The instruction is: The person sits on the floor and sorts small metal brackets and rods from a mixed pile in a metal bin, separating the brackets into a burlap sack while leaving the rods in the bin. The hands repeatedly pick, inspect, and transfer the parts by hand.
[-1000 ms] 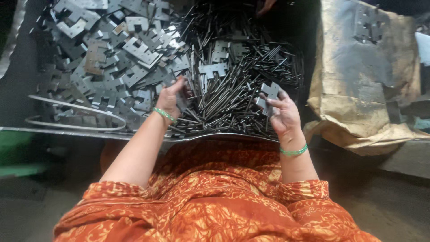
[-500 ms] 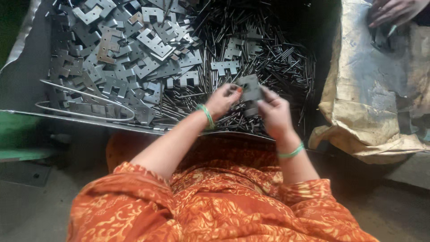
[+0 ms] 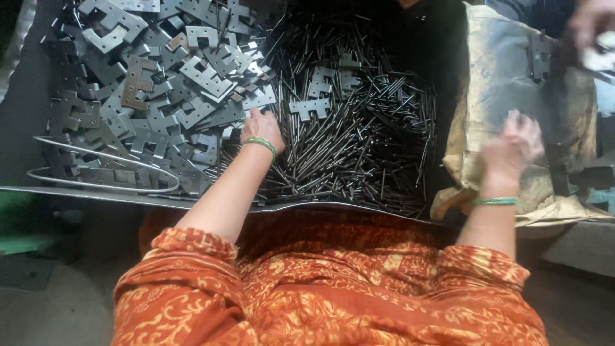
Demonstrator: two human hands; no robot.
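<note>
Steel hinge plates [image 3: 154,96] under left hand [image 3: 261,128], fingers curled into the heap; right hand [image 3: 512,150] blurred, grip indeterminate, over brown sacking [image 3: 506,77]. Lift one plate cleanly.

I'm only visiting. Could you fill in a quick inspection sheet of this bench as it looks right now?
Surface: dark metal sheet, heaped with parts.
Job's things: flat notched metal plates; thin metal pins.
Clutter: bent wire loop.
Grippers: left hand rests among plates and pins; right hand, blurred, over a worn tan sack.
Cables: nothing seen.
Surroundings: another person's hand at top right; green object at left.
</note>
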